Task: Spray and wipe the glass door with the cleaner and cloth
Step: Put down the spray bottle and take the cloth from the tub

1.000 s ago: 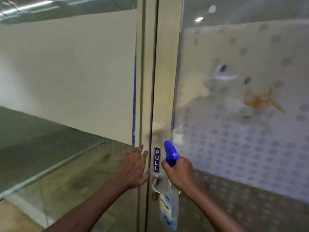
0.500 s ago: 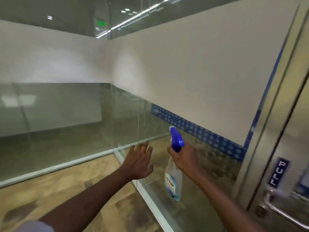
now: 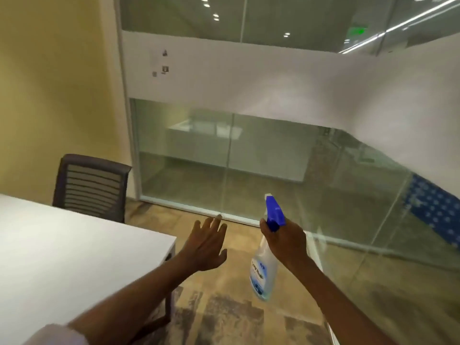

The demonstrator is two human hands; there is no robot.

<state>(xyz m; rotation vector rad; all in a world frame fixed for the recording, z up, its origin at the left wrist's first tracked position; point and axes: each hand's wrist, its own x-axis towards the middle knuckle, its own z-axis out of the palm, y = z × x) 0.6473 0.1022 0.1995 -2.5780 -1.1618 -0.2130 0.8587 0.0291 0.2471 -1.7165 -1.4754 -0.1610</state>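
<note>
Right hand (image 3: 283, 241) wrapped round neck of spray bottle (image 3: 264, 268), blue nozzle up, bottle hanging over floor. Left hand (image 3: 206, 245) empty, fingers spread, near white table (image 3: 74, 245) corner. No cloth visible; 1 office chair (image 3: 90, 186) behind table. Glass partition (image 3: 273, 170) ahead; door itself not in view. Judgement: fetch cloth with free hand, keep nozzle off trigger until facing door.

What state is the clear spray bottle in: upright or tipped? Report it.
Roughly upright: the clear spray bottle hangs from the right hand, blue trigger head on top.
</note>
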